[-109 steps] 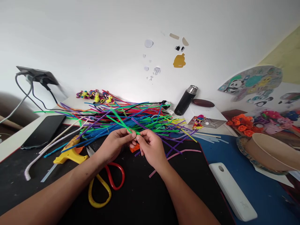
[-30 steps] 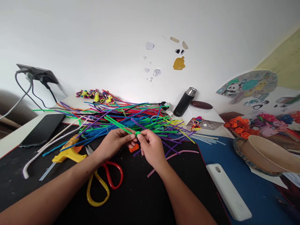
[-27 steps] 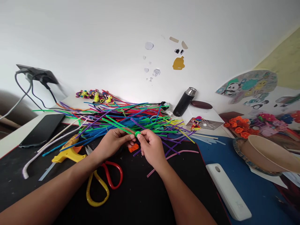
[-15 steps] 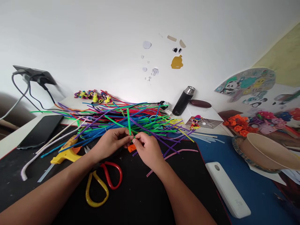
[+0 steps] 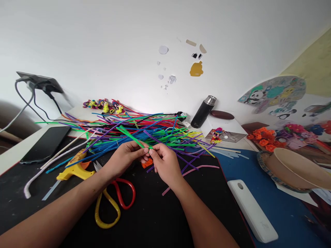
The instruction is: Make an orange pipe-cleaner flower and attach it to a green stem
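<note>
A bright green pipe cleaner (image 5: 133, 136) is pinched between my two hands over the front of a large colourful heap. My left hand (image 5: 128, 152) grips it with thumb and fingers, and its long free part slants up to the left. Close beside it, my right hand (image 5: 163, 161) pinches the other end, fingertips nearly touching the left thumb. Just beneath the fingers lies a small orange piece (image 5: 147, 164), partly hidden. Scissors (image 5: 121, 194) with one red and one yellow handle lie under my left wrist, their blades partly covered by the arm.
Behind the hands spreads a heap of pipe cleaners (image 5: 160, 120). A yellow glue gun (image 5: 76, 171) and a black phone (image 5: 45, 144) lie left. To the right are a black flask (image 5: 203, 112), a white power bank (image 5: 252, 210), a bowl (image 5: 297, 168) and orange pipe-cleaner flowers (image 5: 262, 137).
The green pipe cleaner's free part has swung from upright to leaning up-left. My right hand has shifted slightly, its fingertips still at the pipe cleaner. The view has moved a little.
</note>
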Demonstrator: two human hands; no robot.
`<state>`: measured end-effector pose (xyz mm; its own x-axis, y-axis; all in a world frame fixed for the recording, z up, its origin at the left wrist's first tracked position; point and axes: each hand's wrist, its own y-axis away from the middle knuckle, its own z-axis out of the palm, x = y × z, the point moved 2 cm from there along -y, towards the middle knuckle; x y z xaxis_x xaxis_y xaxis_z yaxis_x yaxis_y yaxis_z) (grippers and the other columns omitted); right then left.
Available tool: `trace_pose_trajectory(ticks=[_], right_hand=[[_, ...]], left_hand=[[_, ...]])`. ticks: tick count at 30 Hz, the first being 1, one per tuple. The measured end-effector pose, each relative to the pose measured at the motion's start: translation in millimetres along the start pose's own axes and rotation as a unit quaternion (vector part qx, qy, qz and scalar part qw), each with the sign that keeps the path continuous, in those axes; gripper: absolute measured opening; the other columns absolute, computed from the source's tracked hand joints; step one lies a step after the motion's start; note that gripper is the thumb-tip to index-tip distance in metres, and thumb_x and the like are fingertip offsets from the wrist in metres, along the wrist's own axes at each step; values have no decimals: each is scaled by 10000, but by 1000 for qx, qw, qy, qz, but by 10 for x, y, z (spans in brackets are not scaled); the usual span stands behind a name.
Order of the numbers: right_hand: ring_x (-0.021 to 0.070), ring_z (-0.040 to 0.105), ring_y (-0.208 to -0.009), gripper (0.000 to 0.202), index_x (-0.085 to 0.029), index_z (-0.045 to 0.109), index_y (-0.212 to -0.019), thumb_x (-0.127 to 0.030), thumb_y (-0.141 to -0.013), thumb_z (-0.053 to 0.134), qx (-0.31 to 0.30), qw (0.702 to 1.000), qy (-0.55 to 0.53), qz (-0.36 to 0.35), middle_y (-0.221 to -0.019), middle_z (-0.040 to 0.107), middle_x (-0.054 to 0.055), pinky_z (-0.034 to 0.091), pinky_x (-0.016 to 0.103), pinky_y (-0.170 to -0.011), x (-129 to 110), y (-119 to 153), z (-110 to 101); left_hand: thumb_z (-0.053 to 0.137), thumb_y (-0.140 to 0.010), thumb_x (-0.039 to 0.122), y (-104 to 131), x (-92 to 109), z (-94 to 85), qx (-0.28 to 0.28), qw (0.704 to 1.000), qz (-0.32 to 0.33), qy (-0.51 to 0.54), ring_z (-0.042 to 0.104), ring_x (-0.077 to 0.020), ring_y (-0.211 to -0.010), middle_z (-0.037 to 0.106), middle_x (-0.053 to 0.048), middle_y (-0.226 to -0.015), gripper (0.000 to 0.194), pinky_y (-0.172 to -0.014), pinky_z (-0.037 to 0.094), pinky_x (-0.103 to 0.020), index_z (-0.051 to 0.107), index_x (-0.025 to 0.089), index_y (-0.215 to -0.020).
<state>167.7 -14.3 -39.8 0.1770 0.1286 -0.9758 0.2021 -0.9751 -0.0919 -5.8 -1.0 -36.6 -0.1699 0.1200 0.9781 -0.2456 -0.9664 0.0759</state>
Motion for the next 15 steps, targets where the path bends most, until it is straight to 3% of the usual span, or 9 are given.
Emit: trace_pose_trajectory(ticks=[5,15], right_hand=[[113,485,-402,219,-230,640,-913,-427,-1009,624,-1,1000,-5,2,-609,615,-46,365,248,-433,-7,-8,-5],[106,497,-423,245,-217,635,-987,-461,-987,659,-22,998,-53,15,-599,590,-62,393,222,-431,-3,14,50]], left_hand=[[1028,-666,430,10,40,-6,-12,1000,15,-12,700,-171,-637,778,-37,-730,380,-620,569,-252,810,167,-835],[1049,-626,415,-1,58,24,8,997,-10,74,660,-144,-581,739,-39,-647,408,-578,530,-231,780,142,-763]])
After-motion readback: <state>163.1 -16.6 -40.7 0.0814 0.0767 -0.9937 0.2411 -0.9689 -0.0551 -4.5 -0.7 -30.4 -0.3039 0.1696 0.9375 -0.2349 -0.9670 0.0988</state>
